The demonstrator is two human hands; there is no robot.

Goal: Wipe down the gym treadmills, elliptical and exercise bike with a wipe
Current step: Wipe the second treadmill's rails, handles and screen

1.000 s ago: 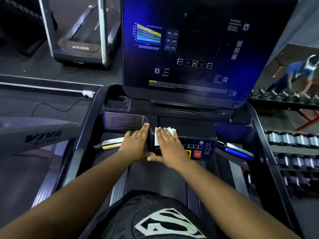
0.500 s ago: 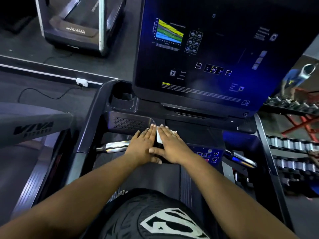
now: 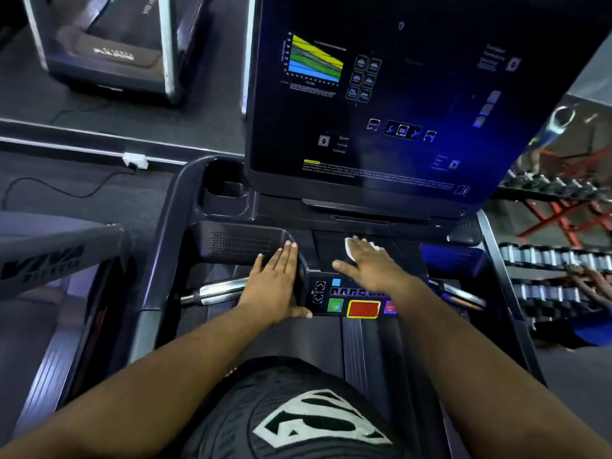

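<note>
Currently the step in hand appears to be wiping the treadmill console [image 3: 357, 260], at centre frame below the large display [image 3: 414, 104]. The right hand [image 3: 371, 263] lies flat, fingers extended, pressing the white wipe [image 3: 350, 249] onto the dark flat panel just above the button pad [image 3: 351, 298]; only the wipe's edges show beyond the fingers. The left hand [image 3: 276, 276] rests flat and relaxed, grasping nothing, against the left edge of the pad beside the speaker grille [image 3: 240, 241].

Next move, as a judgement: sweep the wipe across the rest of the panel, then over the button pad and the chrome grip bars [image 3: 215, 293], with light pressure so that the red stop key [image 3: 363, 308] and green key [image 3: 335, 305] are not actuated.

Containers: the cup holder [image 3: 225, 190], left of centre under the display's lower left corner, is a dark recess; its contents cannot be determined. A second treadmill [image 3: 109, 51] stands at upper left.
</note>
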